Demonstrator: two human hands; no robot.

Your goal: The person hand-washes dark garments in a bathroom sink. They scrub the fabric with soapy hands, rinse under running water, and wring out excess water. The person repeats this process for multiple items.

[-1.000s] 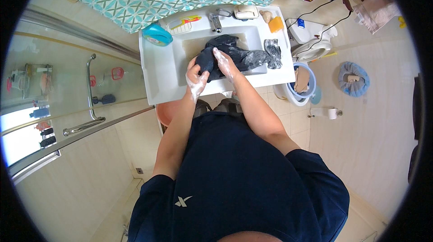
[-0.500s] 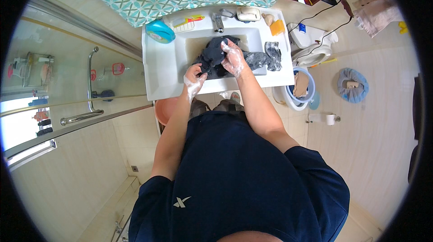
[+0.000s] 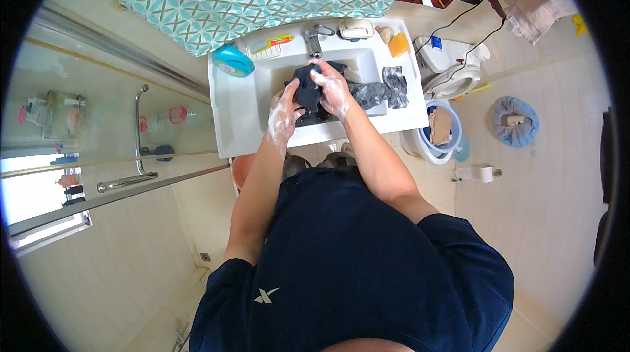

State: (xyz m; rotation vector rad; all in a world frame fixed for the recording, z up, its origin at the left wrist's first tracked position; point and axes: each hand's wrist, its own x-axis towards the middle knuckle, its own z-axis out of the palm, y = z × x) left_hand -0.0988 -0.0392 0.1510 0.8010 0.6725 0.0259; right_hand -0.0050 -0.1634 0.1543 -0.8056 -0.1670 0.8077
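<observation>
Over the white sink (image 3: 243, 135), both my hands grip a wet, dark cloth (image 3: 306, 93) that is bunched up between them. Foam coats my left hand (image 3: 282, 114), whose fingers close on the cloth's left side. My right hand (image 3: 333, 91), also soapy, pinches its right side with the thumb on top. Beneath lies more dark fabric in cloudy water, partly hidden by my hands. A foam-streaked dark cloth (image 3: 369, 94) stretches from the basin onto the right ledge.
Around the sink stand a teal bottle (image 3: 233, 62), a yellow-and-red brush (image 3: 279, 41), a faucet (image 3: 315, 43), a soap dish (image 3: 356, 28) and an orange block (image 3: 398, 44). Right of it are a toilet (image 3: 453, 81) and a blue basin (image 3: 453, 142) holding clothes. A glass partition (image 3: 98, 122) borders the left.
My hands have come closer together, and the left has moved up onto the cloth. The cloth between them is now gathered into a smaller bundle. The whole view has shifted slightly.
</observation>
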